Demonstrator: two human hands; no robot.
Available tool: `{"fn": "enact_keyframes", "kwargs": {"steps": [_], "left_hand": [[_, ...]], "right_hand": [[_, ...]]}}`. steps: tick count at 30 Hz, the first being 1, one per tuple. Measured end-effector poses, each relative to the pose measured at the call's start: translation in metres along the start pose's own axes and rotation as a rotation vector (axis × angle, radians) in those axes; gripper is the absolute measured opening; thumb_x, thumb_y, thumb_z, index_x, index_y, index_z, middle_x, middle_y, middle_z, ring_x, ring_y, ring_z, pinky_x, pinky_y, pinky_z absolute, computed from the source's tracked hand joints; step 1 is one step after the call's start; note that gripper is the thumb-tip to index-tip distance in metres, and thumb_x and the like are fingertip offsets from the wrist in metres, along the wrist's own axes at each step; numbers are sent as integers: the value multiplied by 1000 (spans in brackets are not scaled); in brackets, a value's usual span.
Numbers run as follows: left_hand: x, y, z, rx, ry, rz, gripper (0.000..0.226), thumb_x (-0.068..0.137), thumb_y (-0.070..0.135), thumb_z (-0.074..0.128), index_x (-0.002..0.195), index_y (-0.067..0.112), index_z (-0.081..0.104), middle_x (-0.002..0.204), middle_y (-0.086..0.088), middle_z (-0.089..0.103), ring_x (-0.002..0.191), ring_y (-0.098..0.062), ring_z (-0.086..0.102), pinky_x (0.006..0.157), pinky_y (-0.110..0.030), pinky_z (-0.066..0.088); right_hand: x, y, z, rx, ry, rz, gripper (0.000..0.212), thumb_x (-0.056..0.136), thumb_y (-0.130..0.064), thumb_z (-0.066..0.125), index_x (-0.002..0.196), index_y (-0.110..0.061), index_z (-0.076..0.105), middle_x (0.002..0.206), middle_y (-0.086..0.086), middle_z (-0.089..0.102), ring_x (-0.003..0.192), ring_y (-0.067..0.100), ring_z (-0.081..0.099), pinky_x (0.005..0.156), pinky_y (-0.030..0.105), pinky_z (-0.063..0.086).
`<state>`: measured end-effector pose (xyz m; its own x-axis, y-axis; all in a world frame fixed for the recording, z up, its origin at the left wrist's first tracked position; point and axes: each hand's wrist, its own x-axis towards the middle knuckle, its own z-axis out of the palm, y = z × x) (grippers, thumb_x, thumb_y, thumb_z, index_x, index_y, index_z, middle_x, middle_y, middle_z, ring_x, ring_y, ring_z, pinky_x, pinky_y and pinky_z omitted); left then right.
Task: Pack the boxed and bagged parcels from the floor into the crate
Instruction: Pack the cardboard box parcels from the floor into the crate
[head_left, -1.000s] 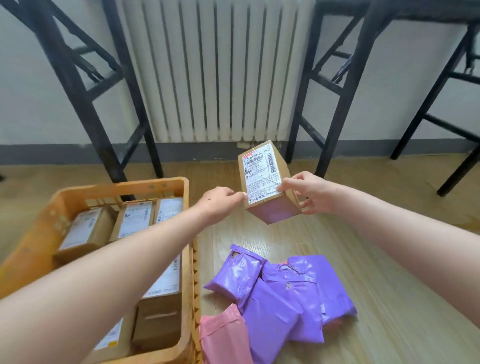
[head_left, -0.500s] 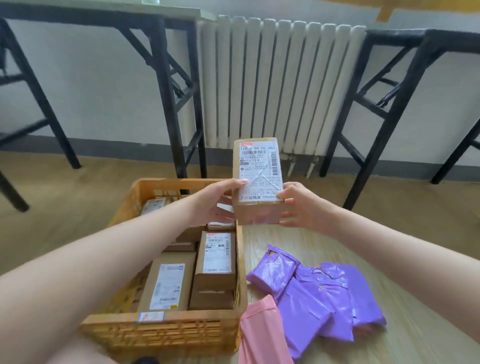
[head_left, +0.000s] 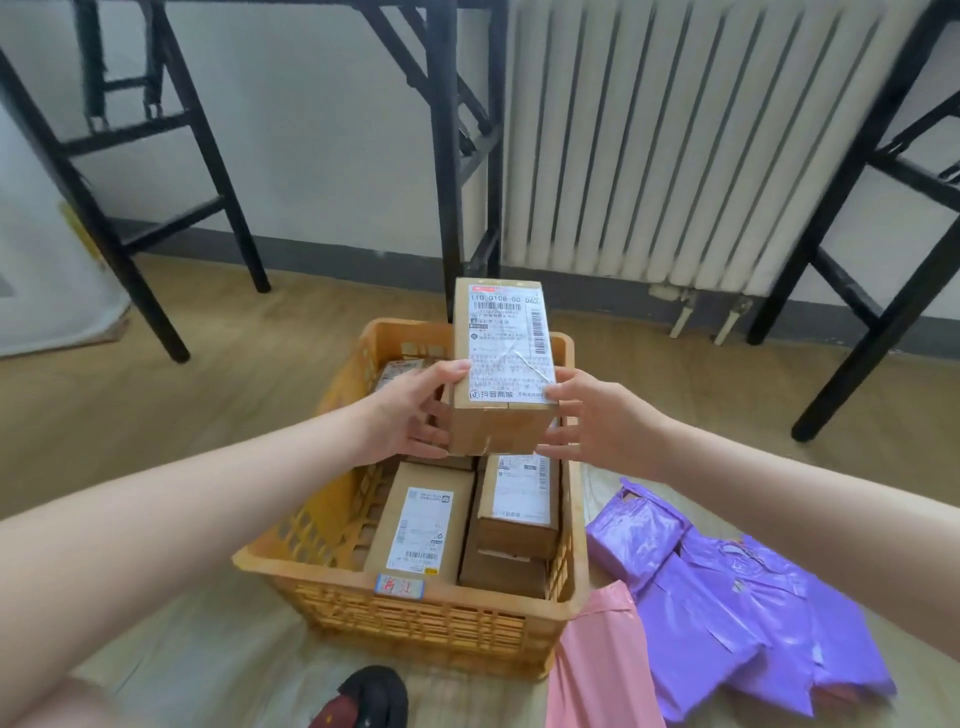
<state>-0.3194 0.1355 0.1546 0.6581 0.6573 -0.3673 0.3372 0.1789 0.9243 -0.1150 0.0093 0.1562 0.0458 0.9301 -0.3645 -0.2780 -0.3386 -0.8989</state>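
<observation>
Things had changed from a second before: back then the brown box (head_left: 501, 364) was tipped and hung over the floor (head_left: 182, 415) to the right of the crate (head_left: 415, 631), and half a second before it was above the crate's right rim. Now it was held flat, label up, over the far half of the crate, inside the rims. The left hand (head_left: 410, 415) gripped its left side, with the thumb at the label's edge and the fingers (head_left: 434, 436) curled round the side. The right hand (head_left: 597, 421) gripped the right side, thumb on top and fingers (head_left: 560, 451) spread along the near face. Below, two packed boxes lay side by side in the near half: a flat box (head_left: 418, 525) on the left, and a top box (head_left: 519, 499) on the right that sat on another box. A slim gap showed between the flat box and the crate's left wall. A far box (head_left: 400, 371) peeked out by the far left wall. The room right under the brown box was hidden, so how much was free there could not be told. On the floor to the right lay the purple bags (head_left: 727, 597), close to the crate, and the pink bag (head_left: 597, 670) touched its near right corner. On the crate's left, wood floor ran off to the black table legs (head_left: 130, 270).
</observation>
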Motion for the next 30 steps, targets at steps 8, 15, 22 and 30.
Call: {"fn": "enact_keyframes", "kwargs": {"steps": [8, 15, 22, 30], "left_hand": [[13, -44, -44, 42, 151, -210, 35, 88, 48, 58, 116, 25, 61, 109, -4, 69, 98, -30, 66, 81, -45, 56], [34, -79, -35, 70, 55, -272, 31, 103, 25, 38, 130, 24, 52, 120, -1, 62, 92, -23, 69, 73, -38, 60], [54, -86, -30, 162, 228, -358, 28, 96, 24, 49, 124, 19, 51, 131, -8, 51, 112, -35, 56, 83, -48, 57], [61, -107, -34, 759, 167, -316, 84, 69, 52, 73, 131, 10, 35, 115, -4, 53, 96, -17, 54, 60, -23, 43]], "right_hand": [[59, 36, 34, -142, 23, 103, 51, 87, -2, 62, 132, -17, 44, 115, 10, 63, 101, 22, 67, 88, 33, 55], [86, 72, 37, -363, 148, 198, 64, 90, -2, 59, 145, -20, 33, 116, 8, 51, 103, 19, 59, 84, 26, 53], [98, 84, 50, -397, 185, 280, 47, 94, -11, 54, 136, -26, 39, 110, 1, 44, 102, 24, 60, 80, 27, 53], [99, 95, 71, -428, 117, 313, 72, 90, 0, 49, 149, -27, 18, 118, 2, 55, 117, 26, 55, 97, 41, 49]]}}
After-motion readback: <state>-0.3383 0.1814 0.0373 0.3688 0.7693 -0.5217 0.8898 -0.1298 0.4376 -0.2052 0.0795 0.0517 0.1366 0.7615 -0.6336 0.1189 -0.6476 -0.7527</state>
